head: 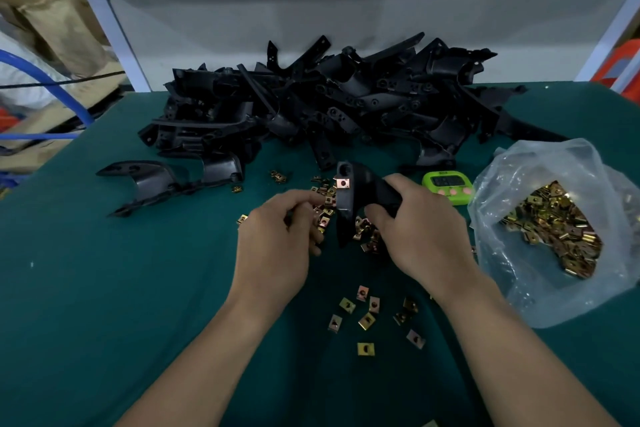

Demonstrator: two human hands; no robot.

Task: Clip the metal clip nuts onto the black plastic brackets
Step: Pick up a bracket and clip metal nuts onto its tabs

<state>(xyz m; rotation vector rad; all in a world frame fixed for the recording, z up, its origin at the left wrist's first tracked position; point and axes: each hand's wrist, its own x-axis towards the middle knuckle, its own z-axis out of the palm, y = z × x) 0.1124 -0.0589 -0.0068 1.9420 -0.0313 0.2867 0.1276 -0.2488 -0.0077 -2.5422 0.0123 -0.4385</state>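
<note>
Tally: two hands, left hand and right hand; one held bracket bearing one clipped nut; one bracket pile, too tangled to count; nine loose clip nuts in the near scatter, more uncounted beyond; one bag of nuts; one green timer.

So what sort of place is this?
Probably a small factory assembly bench: a heap of black plastic brackets, a bag of metal clip nuts and a green timer lie on the green table.
</note>
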